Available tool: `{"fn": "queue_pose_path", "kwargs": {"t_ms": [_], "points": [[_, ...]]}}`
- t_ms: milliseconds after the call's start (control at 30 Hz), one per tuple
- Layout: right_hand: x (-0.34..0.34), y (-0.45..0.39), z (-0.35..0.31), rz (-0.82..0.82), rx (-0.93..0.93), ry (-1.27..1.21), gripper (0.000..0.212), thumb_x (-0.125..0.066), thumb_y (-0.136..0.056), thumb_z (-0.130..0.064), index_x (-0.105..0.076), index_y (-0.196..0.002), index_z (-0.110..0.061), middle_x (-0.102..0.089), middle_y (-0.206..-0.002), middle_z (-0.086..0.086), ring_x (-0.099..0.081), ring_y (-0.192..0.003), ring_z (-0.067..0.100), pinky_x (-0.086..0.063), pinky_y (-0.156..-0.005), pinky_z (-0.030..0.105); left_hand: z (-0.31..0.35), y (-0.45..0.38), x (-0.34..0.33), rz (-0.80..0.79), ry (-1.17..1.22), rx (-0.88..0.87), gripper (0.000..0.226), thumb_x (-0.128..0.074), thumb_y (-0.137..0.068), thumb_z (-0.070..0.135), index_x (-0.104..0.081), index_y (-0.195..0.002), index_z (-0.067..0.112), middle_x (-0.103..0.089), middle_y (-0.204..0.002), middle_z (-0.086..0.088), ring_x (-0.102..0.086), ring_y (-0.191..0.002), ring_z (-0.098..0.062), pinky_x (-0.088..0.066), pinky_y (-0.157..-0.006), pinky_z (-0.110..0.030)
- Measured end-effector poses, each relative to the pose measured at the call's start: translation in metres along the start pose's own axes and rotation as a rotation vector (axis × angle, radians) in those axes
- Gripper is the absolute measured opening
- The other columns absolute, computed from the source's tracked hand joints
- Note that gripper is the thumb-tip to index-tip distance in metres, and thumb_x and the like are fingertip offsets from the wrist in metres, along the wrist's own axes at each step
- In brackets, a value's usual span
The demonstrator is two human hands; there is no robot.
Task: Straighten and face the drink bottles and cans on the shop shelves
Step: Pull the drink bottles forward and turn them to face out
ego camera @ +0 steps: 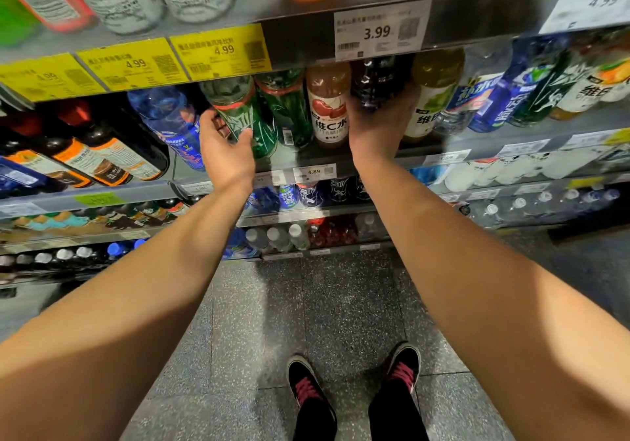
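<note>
- Shop aisle, speckled grey floor (306, 304) underfoot, metal shelves (341, 157) stacked with drinks, price tags along every edge.
- Left hand (225, 147) at the green bottle (245, 113): thumb across its front, fingers curled round its left side, seemingly gripping it.
- Right hand (378, 123) up against the dark bottle (378, 82), back of hand to camera; fingers hidden behind, so hold or mere touch cannot be told.
- Both bottles on the same middle shelf, long axes upright, leaning only through lens distortion.
- Between the two hands: a second green bottle (289, 109) and a red-label juice bottle (329, 106), label facing out.
- Green bottle lies directly ahead of the left fingers, nearer that hand; dark bottle directly ahead of the right palm.
- Likely next: a twist about each upright axis to bring labels forward, judged from task only.
- Shelf above: clear and orange bottles, bases only in view.
- Lower shelves: rows of capped bottles and cans, too small to read.
</note>
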State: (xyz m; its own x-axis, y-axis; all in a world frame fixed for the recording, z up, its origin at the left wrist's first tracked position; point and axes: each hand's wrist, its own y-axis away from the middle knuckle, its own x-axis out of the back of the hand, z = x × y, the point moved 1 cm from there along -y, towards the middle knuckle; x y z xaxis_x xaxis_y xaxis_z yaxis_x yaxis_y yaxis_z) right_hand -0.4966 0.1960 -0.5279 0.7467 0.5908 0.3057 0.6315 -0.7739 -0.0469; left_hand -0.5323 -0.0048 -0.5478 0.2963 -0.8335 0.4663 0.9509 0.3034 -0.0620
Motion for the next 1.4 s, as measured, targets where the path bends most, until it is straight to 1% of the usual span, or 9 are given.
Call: {"fn": "queue_pose_path", "kwargs": {"t_ms": [300, 500, 600, 733, 867, 1000, 1167, 1267, 1400], "points": [[0.005, 0.008, 0.009, -0.038, -0.033, 0.024, 0.098, -0.087, -0.072, -0.027, -0.030, -0.146, 0.002, -0.044, -0.148, 0.020, -0.043, -0.138, 0.032, -0.033, -0.117, 0.042, -0.006, -0.016, 0.001, -0.028, 0.011, -0.012, 0.054, -0.082, -0.080, 0.020, -0.044, -0.116, 0.004, -0.048, -0.091, 0.010, -0.049, -0.084, -0.012, -0.039, -0.076, -0.009], [0.017, 0.005, 0.011, -0.072, 0.046, 0.022, 0.095, -0.083, -0.063, -0.040, -0.044, -0.140, 0.001, -0.052, -0.141, 0.017, -0.048, -0.133, 0.031, -0.041, -0.111, 0.043, -0.002, -0.020, 0.003, -0.029, -0.106, -0.024, 0.068, -0.089, -0.067, 0.036, -0.051, -0.114, 0.004, -0.062, -0.113, -0.006, -0.058, -0.103, -0.023, -0.041, -0.087, -0.021], [0.027, 0.011, 0.021, -0.056, 0.039, 0.044, 0.088, -0.088, -0.068, -0.032, -0.047, -0.140, -0.002, -0.056, -0.139, 0.012, -0.053, -0.128, 0.024, -0.043, -0.109, 0.035, -0.001, 0.000, 0.007, 0.032, -0.041, -0.037, 0.072, -0.090, -0.067, 0.031, -0.058, -0.124, 0.002, -0.066, -0.122, -0.010, -0.060, -0.111, -0.021, -0.042, -0.096, -0.017], [0.049, 0.023, 0.033, 0.013, -0.075, -0.078, 0.086, -0.090, -0.064, -0.038, -0.050, -0.135, -0.010, -0.060, -0.127, -0.002, -0.054, -0.106, -0.002, -0.036, -0.093, -0.002, 0.000, 0.042, 0.015, 0.131, 0.190, 0.101, 0.073, -0.092, -0.066, 0.016, -0.056, -0.129, 0.004, -0.066, -0.118, -0.004, -0.064, -0.111, -0.017, -0.047, -0.102, -0.019], [0.079, 0.028, 0.040, 0.005, -0.085, -0.176, 0.080, -0.086, -0.064, -0.044, -0.054, -0.130, -0.011, -0.067, -0.125, 0.004, -0.064, -0.115, 0.015, -0.047, -0.107, 0.034, 0.008, 0.090, 0.011, 0.072, 0.209, 0.126, 0.045, -0.088, -0.069, 0.026, -0.069, -0.107, 0.013, -0.069, -0.078, 0.024, -0.066, -0.073, 0.006, -0.056, -0.066, -0.015], [0.113, 0.030, 0.044, -0.009, 0.026, -0.219, 0.059, -0.088, -0.070, -0.039, -0.056, -0.119, -0.037, -0.068, -0.121, -0.003, -0.064, -0.114, 0.011, -0.048, -0.106, 0.038, 0.048, 0.126, -0.023, 0.009, 0.214, 0.047, 0.042, -0.095, -0.058, 0.030, -0.066, -0.088, 0.031, -0.069, -0.080, 0.025, -0.066, -0.075, 0.010, -0.050, -0.069, -0.008], [0.156, 0.028, 0.045, 0.038, 0.036, -0.213, 0.056, -0.087, -0.070, -0.038, -0.052, -0.104, -0.066, -0.067, -0.104, -0.032, -0.065, -0.100, -0.007, -0.045, -0.089, 0.005, 0.078, 0.141, -0.082, -0.068, 0.309, 0.077, 0.050, -0.093, -0.062, 0.005, -0.065, -0.103, 0.010, -0.072, -0.091, 0.009, -0.066, -0.076, 0.009, -0.054, -0.072, -0.012], [0.180, 0.022, 0.053, 0.044, 0.045, -0.252, 0.051, -0.089, -0.072, -0.034, -0.058, -0.108, -0.052, -0.071, -0.110, -0.015, -0.068, -0.105, 0.003, -0.052, -0.096, 0.021, 0.090, 0.143, -0.104, 0.020, 0.382, 0.120, 0.059, -0.089, -0.067, 0.003, -0.062, -0.119, 0.000, -0.073, -0.101, -0.001, -0.070, -0.089, -0.008, -0.057, -0.083, -0.022], [0.202, 0.013, 0.063, -0.016, 0.010, -0.318, 0.050, -0.090, -0.072, -0.028, -0.061, -0.112, -0.036, -0.073, -0.111, -0.003, -0.070, -0.105, 0.015, -0.055, -0.098, 0.036, 0.098, 0.134, -0.123, 0.069, 0.380, 0.169, 0.069, -0.082, -0.077, 0.000, -0.048, -0.137, -0.004, -0.064, -0.109, -0.003, -0.065, -0.089, -0.002, -0.051, -0.072, -0.008]]}}
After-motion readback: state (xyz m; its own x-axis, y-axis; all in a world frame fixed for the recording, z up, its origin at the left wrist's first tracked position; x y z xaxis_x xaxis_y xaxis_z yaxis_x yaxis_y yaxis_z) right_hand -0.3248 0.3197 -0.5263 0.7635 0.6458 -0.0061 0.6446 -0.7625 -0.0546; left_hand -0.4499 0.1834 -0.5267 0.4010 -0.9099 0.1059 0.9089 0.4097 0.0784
